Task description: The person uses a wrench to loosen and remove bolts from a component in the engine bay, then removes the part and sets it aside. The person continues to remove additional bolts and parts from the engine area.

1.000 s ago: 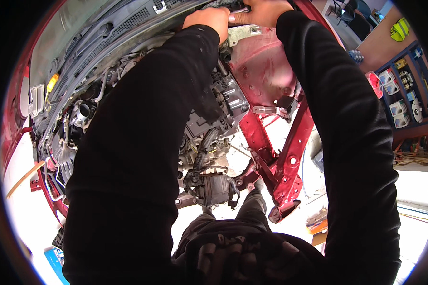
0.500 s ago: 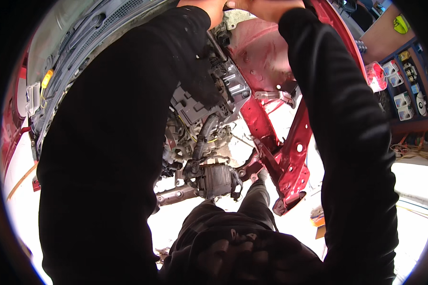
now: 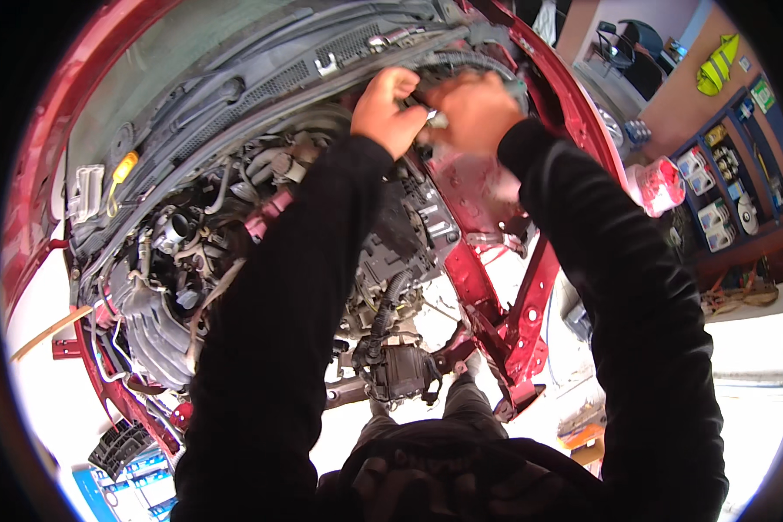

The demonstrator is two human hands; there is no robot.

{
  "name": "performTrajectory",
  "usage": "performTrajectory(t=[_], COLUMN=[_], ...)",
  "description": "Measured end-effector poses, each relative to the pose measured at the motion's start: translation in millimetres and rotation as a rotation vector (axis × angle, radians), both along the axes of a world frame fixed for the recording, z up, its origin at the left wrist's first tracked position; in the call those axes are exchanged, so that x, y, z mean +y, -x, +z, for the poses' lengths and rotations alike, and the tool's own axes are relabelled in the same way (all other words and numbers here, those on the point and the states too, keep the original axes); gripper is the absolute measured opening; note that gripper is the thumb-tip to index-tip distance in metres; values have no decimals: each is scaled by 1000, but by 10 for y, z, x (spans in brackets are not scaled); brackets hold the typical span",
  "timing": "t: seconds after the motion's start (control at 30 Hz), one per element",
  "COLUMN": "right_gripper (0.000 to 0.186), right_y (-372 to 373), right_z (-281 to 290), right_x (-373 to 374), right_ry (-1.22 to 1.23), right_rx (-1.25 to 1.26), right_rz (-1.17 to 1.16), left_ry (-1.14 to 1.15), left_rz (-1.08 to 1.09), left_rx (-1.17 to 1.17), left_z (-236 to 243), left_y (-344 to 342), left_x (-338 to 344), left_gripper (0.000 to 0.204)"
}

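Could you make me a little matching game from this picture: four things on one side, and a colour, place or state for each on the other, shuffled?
1. right hand
2. vest
3. round container
4. shiny piece

A. red and white
B. between the right hand and the left hand
C. blurred
D. yellow-green

Right pairs: 1-C, 2-D, 3-A, 4-B

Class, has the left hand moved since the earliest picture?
Yes: the left hand now appears closer to the dark plastic housing, toward the person.
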State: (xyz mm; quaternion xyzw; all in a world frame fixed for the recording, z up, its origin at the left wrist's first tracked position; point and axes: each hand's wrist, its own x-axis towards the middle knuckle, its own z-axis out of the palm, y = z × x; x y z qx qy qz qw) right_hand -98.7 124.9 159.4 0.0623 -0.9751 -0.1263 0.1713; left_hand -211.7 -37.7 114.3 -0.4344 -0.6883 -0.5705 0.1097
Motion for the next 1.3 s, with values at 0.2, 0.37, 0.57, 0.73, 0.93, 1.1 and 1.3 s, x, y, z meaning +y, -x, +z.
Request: performTrajectory(t=[0.2, 0.37, 0.57, 0.73, 0.93, 1.1, 1.3], right_gripper=[51, 53, 51, 48, 56, 50, 47], right_y=[372, 487, 136, -735, -2779, -4118, -5018], right_z=[-159, -35, -25, 277, 724, 415, -116], right_x=[-518, -363, -71, -61, -823, -1922, -2930], right_ry=[102, 209, 238, 336, 312, 396, 449], right_rx=[-89, -15, 74, 375, 537, 564, 218], right_rz=[166, 147, 202, 317, 167, 142, 120], left_ry=[-131, 149, 302, 214, 218, -1, -256], left_rz=[347, 265, 174, 86, -316, -647, -510], left_rx=[-121, -288, -457, -947, -992, -1633, -1965], left_z=[-490, -694, -624, -784, -674, -515, -782], left_y=[-1154, -2430, -2903, -3154, -3281, -3364, -3865], left_x=[-806, -1347, -1917, -2209, -2333, -2524, -2619], left_gripper=[31, 25, 25, 19, 32, 69, 45])
